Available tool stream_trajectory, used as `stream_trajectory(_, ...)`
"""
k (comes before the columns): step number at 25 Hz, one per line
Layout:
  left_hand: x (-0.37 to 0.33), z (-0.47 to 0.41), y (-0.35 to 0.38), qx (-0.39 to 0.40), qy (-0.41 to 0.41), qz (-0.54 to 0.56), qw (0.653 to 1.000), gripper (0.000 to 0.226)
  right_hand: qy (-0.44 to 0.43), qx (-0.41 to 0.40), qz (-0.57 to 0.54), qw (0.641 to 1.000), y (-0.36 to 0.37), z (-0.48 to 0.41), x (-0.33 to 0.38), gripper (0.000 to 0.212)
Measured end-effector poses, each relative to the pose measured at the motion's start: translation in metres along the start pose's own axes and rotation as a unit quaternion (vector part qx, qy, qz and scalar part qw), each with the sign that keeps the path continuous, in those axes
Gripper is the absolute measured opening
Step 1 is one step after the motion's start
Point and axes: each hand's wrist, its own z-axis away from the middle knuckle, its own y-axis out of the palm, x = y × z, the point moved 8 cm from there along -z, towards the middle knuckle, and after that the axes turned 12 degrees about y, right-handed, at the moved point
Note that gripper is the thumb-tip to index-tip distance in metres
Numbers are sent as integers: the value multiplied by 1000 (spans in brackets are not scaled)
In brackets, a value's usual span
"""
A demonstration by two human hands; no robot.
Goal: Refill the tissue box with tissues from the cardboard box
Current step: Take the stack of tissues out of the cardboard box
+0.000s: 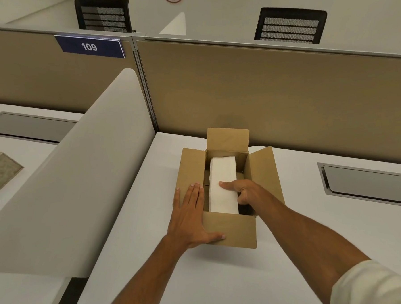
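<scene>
Head view: the open cardboard box (231, 229) sits on the white desk (154, 259), flaps spread. Inside it, against its left wall, lies the white tissue stack (223, 183) — long axis running from the box's near wall to its far wall. The right hand (240, 191) reaches into the box, thumb on top of the stack, fingers curled down its right side, gripping it. The left hand (193, 212) rests flat and open on the box's left flap, steadying it. No tissue box is identifiable — lifting straight up looks next.
</scene>
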Motion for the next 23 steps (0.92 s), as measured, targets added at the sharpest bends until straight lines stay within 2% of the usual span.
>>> stream_trajectory(2,0,1,-1,0,-3,0,1000,138,-5,17,-14,1000,3,5,1,39)
stream_trajectory(6,1,3,-2,15,-14,-4,1000,138,-18,35,-8,999,6,11,5,52)
stream_trajectory(13,-9,9,-13,31,-15,-25,999,137,-63,58,-10,996,6,39,9,62)
stream_trajectory(18,-17,14,-22,20,-10,-39,999,135,-115,83,-40,989,-3,77,20,60)
stream_trajectory(20,-19,16,-25,26,-11,-49,998,128,-129,92,-48,986,-9,92,21,61)
stream_trajectory(23,-31,15,-36,33,5,-52,998,103,-142,99,-65,983,-27,113,18,58)
